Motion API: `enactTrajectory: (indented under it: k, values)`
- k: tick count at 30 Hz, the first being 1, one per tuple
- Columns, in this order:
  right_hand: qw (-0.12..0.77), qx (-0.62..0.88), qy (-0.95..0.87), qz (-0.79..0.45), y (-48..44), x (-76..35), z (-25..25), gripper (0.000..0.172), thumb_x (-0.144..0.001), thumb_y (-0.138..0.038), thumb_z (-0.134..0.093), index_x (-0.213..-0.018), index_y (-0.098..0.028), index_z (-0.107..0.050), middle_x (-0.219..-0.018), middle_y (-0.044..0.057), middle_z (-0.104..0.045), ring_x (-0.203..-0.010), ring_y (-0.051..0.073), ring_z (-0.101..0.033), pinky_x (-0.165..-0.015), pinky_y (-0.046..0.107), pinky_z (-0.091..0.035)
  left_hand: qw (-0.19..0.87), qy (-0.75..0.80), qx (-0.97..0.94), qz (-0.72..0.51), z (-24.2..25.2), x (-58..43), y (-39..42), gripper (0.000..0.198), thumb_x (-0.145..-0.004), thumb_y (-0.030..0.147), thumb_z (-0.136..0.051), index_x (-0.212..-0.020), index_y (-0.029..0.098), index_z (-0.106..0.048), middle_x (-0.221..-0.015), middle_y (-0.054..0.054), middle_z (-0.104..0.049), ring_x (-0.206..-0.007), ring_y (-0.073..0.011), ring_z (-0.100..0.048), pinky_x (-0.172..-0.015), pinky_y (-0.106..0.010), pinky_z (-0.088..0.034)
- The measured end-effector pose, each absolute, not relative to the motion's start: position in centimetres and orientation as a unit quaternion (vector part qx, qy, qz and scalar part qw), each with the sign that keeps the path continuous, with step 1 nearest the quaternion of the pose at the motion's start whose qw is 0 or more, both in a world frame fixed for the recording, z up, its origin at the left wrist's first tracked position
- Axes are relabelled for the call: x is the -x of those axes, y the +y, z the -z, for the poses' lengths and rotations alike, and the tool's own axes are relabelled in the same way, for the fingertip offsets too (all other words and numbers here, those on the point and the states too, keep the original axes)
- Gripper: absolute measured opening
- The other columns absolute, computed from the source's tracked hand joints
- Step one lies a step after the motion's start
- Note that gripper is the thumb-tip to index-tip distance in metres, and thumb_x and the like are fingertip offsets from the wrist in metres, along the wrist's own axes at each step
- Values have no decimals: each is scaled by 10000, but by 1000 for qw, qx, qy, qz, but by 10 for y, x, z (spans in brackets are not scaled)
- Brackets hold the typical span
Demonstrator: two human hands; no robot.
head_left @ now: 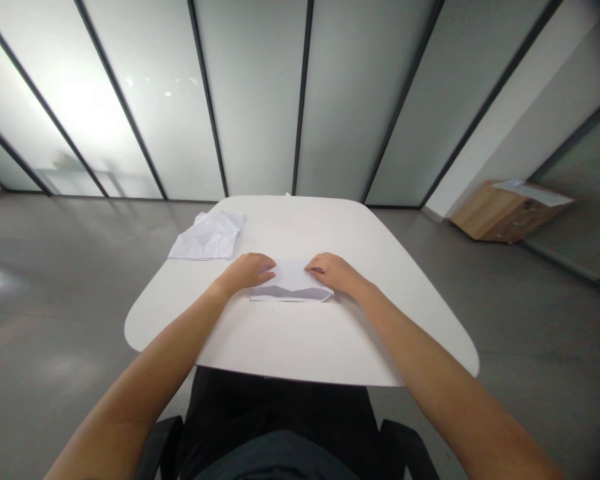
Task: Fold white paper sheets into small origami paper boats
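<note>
From the head view, the left hand and right hand lie palm down and open, not gripping, their fingertips resting on either end of a folded white paper sheet between them. It should handle light and limp, best pinched along a folded edge. A crumpled paper sheet lies on the tabletop, beyond the left hand.

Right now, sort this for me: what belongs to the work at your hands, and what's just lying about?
In use: left hand, right hand, folded white paper.

Lying about: creased white paper on the table, wooden drawer unit with papers on top.
</note>
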State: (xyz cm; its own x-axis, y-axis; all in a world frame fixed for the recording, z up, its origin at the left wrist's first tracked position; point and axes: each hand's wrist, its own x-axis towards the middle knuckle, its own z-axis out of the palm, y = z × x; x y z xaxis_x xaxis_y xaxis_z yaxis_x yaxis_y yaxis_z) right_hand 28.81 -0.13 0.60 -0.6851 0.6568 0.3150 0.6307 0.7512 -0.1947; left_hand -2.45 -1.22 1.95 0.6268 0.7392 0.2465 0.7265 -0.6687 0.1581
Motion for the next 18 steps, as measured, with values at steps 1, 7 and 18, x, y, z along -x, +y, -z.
enactTrajectory:
  k: [1, 7, 18]
  values:
    - [185, 356, -915, -41, -3, -288, -7, 242, -971, -285, -602, -1116, -218, -784, -1107, 72, -764, -1067, 252, -664, -991, 388, -488, 19, 404, -903, -143, -20, 25, -14, 388, -952, 465, -576, -1223, 234, -728, -1276, -44, -734, -1198, -244, -671, -1071, -346, -491]
    - [183, 373, -907, -72, -5, -290, -9, 427, -877, -483, -746, -1218, -226, -747, -1243, 101, -715, -1164, 290, -631, -1058, 429, -470, -13, 411, -905, -104, -19, 23, -16, 543, -965, 597, -511, -1347, 238, -650, -1396, -70, -663, -1278, -270, -623, -1111, -380, -466]
    - [128, 403, -905, -46, -11, -284, -14, 642, -890, -622, -665, -1393, -223, -652, -1456, 133, -601, -1346, 325, -539, -1156, 470, -395, 3, 461, -882, -95, -15, 10, -27, 726, -962, 680, -452, -1511, 208, -505, -1573, -133, -484, -1448, -304, -465, -1179, -418, -389]
